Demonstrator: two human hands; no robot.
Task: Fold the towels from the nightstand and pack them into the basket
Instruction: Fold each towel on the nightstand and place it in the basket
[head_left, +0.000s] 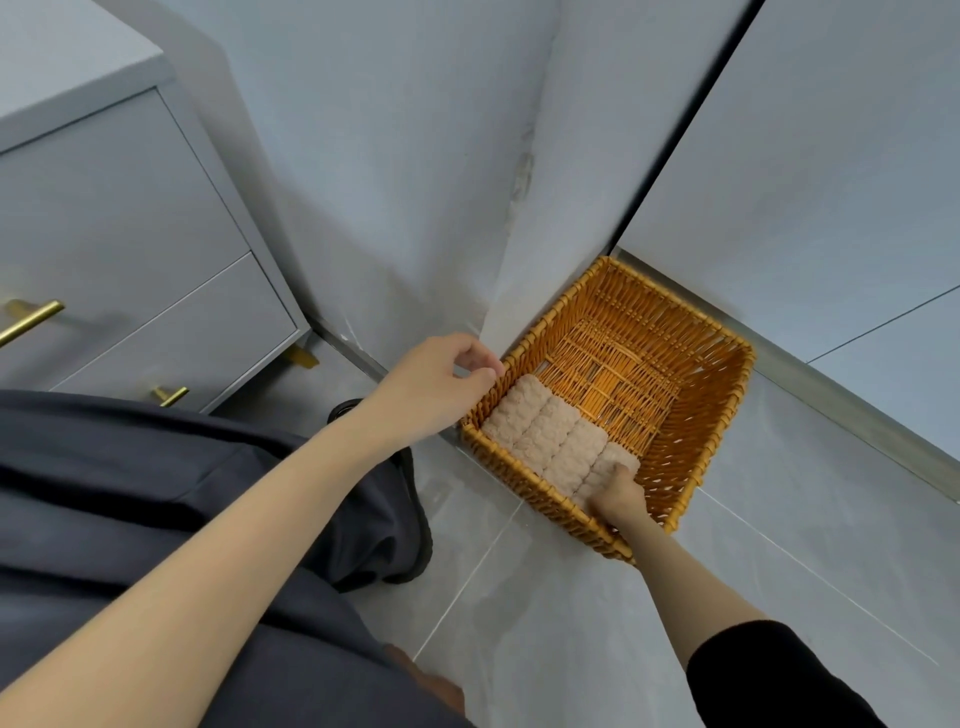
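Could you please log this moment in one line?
stage: packing | basket: four towels | right hand: grips end towel | left hand: at rim, hold unclear

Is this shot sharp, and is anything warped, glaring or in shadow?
Head view: even light, no glare; basket and rolled towels are reasonably sharp; the wide lens bends wall edges and stretches the near left forearm; soft shadow on the wall beside the nightstand.

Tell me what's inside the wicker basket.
Four pink towels lie side by side at one end of the basket; the right hand grips the last one. The rest shows bare woven bottom. Anything beneath the towels is covered.
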